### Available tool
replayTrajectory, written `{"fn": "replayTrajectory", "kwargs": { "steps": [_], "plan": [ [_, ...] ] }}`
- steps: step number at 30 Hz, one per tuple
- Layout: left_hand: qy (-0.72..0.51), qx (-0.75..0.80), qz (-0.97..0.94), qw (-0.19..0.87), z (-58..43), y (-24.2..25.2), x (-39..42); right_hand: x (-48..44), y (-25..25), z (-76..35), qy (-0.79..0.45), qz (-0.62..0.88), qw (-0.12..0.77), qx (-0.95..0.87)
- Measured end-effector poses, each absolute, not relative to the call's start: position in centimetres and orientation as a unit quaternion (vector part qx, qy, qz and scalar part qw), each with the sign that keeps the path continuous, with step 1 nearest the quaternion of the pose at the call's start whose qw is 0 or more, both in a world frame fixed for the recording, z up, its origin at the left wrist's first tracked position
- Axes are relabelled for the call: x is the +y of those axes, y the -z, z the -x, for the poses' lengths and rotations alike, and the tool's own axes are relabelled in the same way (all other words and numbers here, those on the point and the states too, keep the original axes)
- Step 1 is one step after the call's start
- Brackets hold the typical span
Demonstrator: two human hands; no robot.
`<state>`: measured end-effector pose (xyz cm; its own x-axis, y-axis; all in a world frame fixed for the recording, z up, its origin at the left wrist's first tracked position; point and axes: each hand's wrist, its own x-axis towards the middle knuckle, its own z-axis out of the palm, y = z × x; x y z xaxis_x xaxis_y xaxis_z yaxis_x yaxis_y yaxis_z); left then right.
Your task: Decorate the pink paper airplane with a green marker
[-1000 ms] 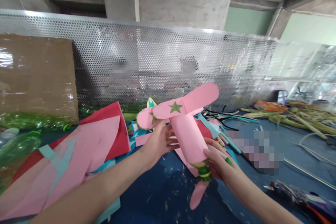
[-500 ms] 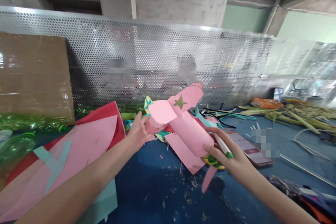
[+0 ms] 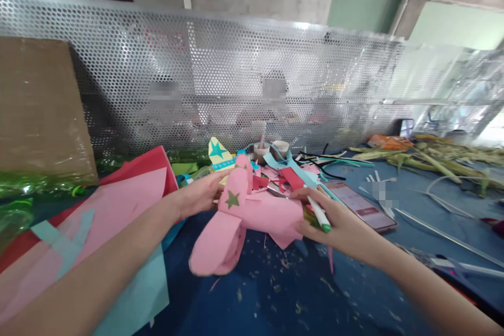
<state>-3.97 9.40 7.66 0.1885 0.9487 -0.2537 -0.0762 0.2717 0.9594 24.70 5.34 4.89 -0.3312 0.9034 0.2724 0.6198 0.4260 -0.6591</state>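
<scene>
Your right hand [image 3: 328,218] is clamped on the pink model plane [image 3: 271,212] and green-tipped marker [image 3: 317,212]; left hand [image 3: 200,194]: grip cannot be determined. Mid-frame, one star [image 3: 232,199] appears done; lower-left wing [image 3: 214,244] shows none.

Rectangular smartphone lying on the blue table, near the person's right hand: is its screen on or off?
On: the smartphone shows a pale display with a dark red patch, beside the right hand.

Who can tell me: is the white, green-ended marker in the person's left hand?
No, the white marker is in the right hand, which also holds the pink paper tube.
</scene>
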Motion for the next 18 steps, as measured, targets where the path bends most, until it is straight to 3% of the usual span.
{"fn": "replayTrajectory", "kwargs": {
  "steps": [4,18],
  "plan": [
    [-0.353,0.492,-0.452,0.655,4.9,-6.9,10.2,5.3,-4.8,-24.8,-0.198,0.472,0.267,-0.816],
    [-0.272,0.413,-0.572,0.654,7.3,-6.4,9.8,6.7,-2.0,-24.9,-0.015,0.470,0.275,-0.838]
  ]
}}
